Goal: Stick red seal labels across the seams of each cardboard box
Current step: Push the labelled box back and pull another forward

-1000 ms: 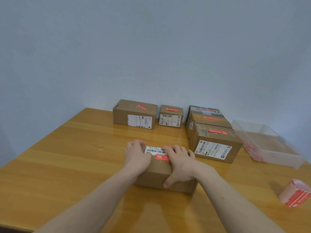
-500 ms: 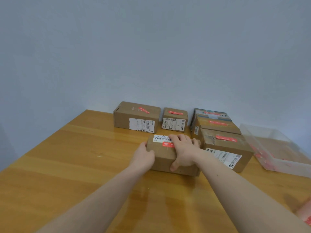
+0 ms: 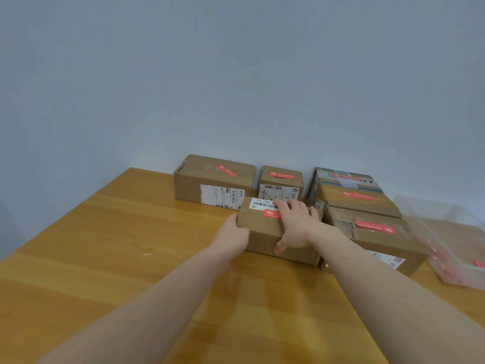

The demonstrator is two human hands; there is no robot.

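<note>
Currently: both hands hold one cardboard box (image 3: 265, 227) on the wooden table (image 3: 110, 258).
Right hand (image 3: 294, 227) lies over the box top, thumb curled down the near face, partly covering its red seal label (image 3: 271, 213). Left hand (image 3: 232, 236) grips the left end. Box sits just in front of two sealed boxes (image 3: 214, 179) and beside a three-box row (image 3: 367, 227); a clear plastic bin (image 3: 446, 232) stands at right.

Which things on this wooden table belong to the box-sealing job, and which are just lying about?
Belong to the job:
- small brown cardboard box gripped by both hands (left, right)
- its red seal label
- five sealed cardboard boxes behind, e.g.

Lying about:
- clear plastic tray
- wooden table
</note>
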